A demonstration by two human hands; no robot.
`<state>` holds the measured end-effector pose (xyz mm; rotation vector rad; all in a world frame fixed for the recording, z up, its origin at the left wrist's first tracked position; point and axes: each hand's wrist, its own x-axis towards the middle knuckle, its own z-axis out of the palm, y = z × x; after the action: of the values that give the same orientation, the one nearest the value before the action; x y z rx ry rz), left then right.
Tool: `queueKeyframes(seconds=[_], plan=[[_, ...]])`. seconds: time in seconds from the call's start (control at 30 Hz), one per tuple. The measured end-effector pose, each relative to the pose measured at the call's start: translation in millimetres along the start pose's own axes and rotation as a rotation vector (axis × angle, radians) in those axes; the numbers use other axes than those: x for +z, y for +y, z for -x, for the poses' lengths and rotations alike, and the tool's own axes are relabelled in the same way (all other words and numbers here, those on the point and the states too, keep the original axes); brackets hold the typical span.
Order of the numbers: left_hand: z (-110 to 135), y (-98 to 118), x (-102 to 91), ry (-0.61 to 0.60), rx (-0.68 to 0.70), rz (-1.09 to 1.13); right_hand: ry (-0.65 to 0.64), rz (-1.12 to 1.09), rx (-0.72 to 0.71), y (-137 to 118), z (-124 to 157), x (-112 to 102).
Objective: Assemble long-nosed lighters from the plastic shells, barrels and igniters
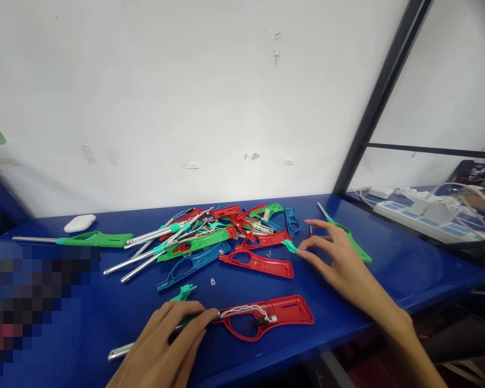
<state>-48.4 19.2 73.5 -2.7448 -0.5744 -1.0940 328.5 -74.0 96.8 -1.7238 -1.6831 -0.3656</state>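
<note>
My left hand [167, 342] is closed round the metal tube end of a red lighter half-shell [275, 313] with white wires, lying near the front edge of the blue table [388, 258]. My right hand [335, 256] reaches forward with fingers spread, fingertips touching a small teal plastic piece [290, 246] beside a red handle shell [262, 264]. A green lighter body [353, 242] lies under that hand.
A pile of red, green and blue lighter shells and metal tubes [202, 237] fills the table's middle. A green lighter [92, 238] and white case [80, 222] lie at left. A power strip [420, 218] with cables sits right, behind a black frame post [380, 97].
</note>
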Motion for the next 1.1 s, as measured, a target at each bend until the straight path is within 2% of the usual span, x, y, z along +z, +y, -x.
queueKeyframes(seconds=[0.2, 0.33, 0.43, 0.53, 0.8, 1.1], plan=[[-1.6, -0.9, -3.9, -0.014, 0.009, 0.125, 0.012, -0.069, 0.001, -8.9, 0.5, -4.7], [-4.8, 0.3, -6.6, -0.054, -0.006, 0.131, 0.002, -0.173, 0.002, -39.6, 6.7, -7.0], [-9.0, 1.1, -7.3, -0.091, -0.017, 0.117, -0.098, -0.403, 0.014, -70.5, 13.0, -3.9], [-13.4, 0.8, -7.9, -0.047, 0.011, 0.147, -0.222, -0.397, -0.053, -90.0, 17.2, 2.3], [-18.3, 3.1, -12.6, -0.065, 0.011, 0.155, -0.339, -0.306, -0.134, -87.8, 21.2, 8.2], [-18.7, 5.8, -10.8, -0.076, 0.011, 0.129, -0.321, -0.313, -0.145, -88.7, 21.2, 8.0]])
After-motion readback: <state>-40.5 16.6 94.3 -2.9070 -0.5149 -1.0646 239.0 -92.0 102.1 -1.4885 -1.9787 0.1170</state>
